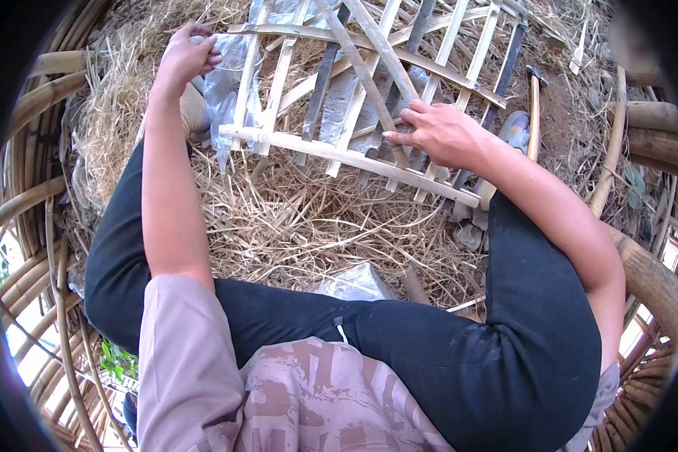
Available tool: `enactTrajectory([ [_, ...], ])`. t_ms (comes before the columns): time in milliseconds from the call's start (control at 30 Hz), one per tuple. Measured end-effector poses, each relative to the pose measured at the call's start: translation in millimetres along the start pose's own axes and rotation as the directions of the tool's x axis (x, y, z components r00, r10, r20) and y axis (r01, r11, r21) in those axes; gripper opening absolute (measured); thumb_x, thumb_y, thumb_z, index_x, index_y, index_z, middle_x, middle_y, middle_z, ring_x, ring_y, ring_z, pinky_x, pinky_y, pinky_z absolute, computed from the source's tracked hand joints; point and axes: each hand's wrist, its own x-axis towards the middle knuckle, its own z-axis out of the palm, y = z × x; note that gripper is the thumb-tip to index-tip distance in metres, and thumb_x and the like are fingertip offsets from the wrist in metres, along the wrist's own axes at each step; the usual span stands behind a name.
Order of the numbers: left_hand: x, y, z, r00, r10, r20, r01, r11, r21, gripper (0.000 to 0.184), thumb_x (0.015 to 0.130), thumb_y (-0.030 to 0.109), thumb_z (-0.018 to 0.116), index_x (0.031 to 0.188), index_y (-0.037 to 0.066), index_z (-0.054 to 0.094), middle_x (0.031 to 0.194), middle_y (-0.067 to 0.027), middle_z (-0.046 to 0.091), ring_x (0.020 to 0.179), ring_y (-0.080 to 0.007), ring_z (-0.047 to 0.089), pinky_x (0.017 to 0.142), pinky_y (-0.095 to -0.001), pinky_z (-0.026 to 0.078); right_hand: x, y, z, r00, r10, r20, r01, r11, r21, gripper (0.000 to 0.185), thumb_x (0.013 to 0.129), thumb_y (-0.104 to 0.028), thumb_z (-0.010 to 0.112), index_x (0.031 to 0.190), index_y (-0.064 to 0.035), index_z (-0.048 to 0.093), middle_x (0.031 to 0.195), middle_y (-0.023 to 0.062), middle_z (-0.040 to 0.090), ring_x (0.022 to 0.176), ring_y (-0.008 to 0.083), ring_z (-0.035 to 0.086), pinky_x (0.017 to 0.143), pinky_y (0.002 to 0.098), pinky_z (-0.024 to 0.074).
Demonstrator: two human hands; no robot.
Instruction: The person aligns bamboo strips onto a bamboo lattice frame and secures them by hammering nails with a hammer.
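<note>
A lattice of split bamboo slats lies before me, with pale and dark strips crossing one another. My left hand is raised beside the left end of its curved upper crosspiece. Its fingers are curled together, and whatever they may pinch is too small to make out. Over the lattice's right half, my right hand grips a loose bamboo slat near its lower end. Its thumb tip touches a second, darker slat that slants across the lattice.
A hammer with a wooden handle lies to the right by my shoe. Clear plastic sheeting lies under the lattice's left side. Dry straw covers the ground. Bamboo poles curve around both sides.
</note>
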Motion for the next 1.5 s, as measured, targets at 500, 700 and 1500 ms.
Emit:
enactTrajectory([
  [500,-57.5,72.4,247.9,0.425,0.763,-0.487,-0.801,0.568,0.191,0.027,0.089,0.0,0.061,0.115,0.006,0.065,0.1,-0.0125,0.071,0.107,-0.0324,0.066,0.11,-0.0533,0.042,0.5,-4.8,-10.8,0.998,0.006,0.069,-0.002,0.999,-0.052,0.051,0.095,-0.013,0.055,0.142,-0.0284,0.065,0.122,0.007,0.057,0.116,0.0232,0.056,0.088,0.0318,0.0591],
  [700,-26.6,52.5,239.0,0.476,0.783,-0.4,-0.815,0.564,0.135,0.041,0.083,-0.006,0.06,0.123,0.003,0.058,0.102,-0.0159,0.07,0.109,-0.0376,0.063,0.109,-0.0499,0.047,4.4,-3.2,-12.4,0.999,-0.032,0.029,0.034,0.997,-0.069,0.052,0.091,-0.012,0.058,0.14,-0.0259,0.066,0.112,0.0055,0.057,0.108,0.022,0.057,0.082,0.0313,0.0595],
  [1500,-19.1,58.0,248.6,0.637,0.651,-0.412,-0.699,0.713,0.046,0.033,0.088,-0.003,0.057,0.121,-0.002,0.058,0.102,-0.0192,0.069,0.102,-0.0387,0.064,0.088,-0.0469,0.054,-30.5,-42.8,-95.0,0.892,0.438,0.108,-0.446,0.893,0.064,0.06,0.096,-0.03,0.069,0.15,-0.012,0.05,0.131,0.0141,0.06,0.123,0.0327,0.056,0.106,0.0448,0.0477],
])
